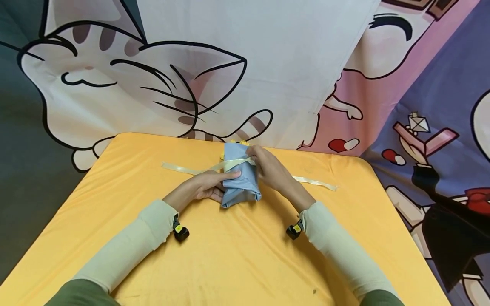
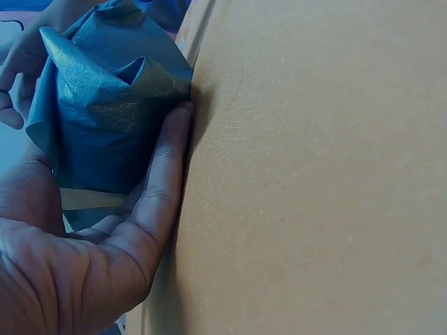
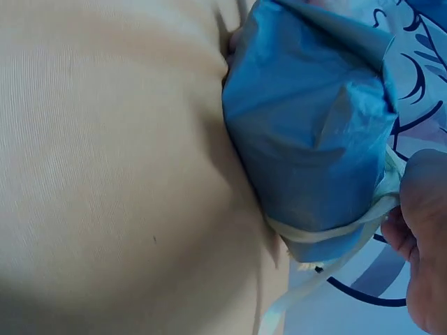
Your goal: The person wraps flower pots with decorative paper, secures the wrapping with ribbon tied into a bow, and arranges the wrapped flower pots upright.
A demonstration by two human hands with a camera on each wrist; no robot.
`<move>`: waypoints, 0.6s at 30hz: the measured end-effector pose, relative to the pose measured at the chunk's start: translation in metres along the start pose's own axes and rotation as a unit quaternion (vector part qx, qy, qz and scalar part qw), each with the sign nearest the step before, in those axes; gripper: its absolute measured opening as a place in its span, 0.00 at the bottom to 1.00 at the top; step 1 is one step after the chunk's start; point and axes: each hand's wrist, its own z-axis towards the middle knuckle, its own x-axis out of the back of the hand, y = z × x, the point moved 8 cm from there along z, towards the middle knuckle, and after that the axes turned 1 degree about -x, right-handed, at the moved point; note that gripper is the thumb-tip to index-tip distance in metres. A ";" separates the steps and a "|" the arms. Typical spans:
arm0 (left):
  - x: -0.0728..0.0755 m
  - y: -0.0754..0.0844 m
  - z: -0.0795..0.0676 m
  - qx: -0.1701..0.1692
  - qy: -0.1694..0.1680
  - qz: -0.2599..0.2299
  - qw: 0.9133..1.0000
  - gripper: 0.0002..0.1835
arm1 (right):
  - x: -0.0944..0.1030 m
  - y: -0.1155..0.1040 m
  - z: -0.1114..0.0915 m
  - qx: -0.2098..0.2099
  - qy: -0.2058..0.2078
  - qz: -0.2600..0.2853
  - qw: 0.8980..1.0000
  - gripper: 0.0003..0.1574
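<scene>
A bundle wrapped in light blue paper (image 1: 242,189) lies on the yellow-covered table, with crumpled folds at its near end. Small yellow bits (image 1: 244,143), too small to identify, peek out at its far end. Around the bundle runs a cream ribbon (image 1: 178,168), its tails spreading left and right. My left hand (image 1: 206,183) grips the bundle from the left, thumb on top and fingers alongside and below. On the other side, my right hand (image 1: 269,168) pinches the ribbon (image 3: 380,208) against the paper, as the right wrist view shows; some of its fingertips are hidden.
The yellow cloth (image 1: 214,263) covers the whole table. Behind it hangs a printed curtain with a cartoon cat (image 1: 115,97), and more printed fabric (image 1: 421,127) stands at the right. Each wrist wears a small black camera (image 1: 180,231).
</scene>
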 end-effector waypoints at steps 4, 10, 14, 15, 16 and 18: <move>0.000 0.001 -0.001 0.001 -0.001 0.000 1.000 0.44 | 0.001 -0.002 0.001 0.038 0.000 -0.046 0.998 0.21; 0.000 0.001 -0.002 0.002 -0.002 -0.004 1.000 0.45 | 0.001 0.000 0.003 0.058 0.011 -0.087 0.994 0.11; 0.000 0.001 -0.002 0.002 -0.004 -0.005 1.000 0.45 | 0.000 0.006 0.002 0.043 0.016 -0.076 0.996 0.08; 0.000 0.001 -0.001 0.003 -0.005 -0.006 1.000 0.45 | 0.000 0.008 0.001 0.037 0.016 -0.068 0.997 0.08; 0.000 0.001 -0.001 0.002 -0.006 -0.007 1.000 0.46 | 0.001 0.010 0.001 0.031 0.015 -0.057 0.998 0.08; 0.001 0.001 -0.001 0.002 -0.006 -0.011 1.000 0.45 | 0.001 0.013 0.000 0.022 0.013 -0.038 0.999 0.09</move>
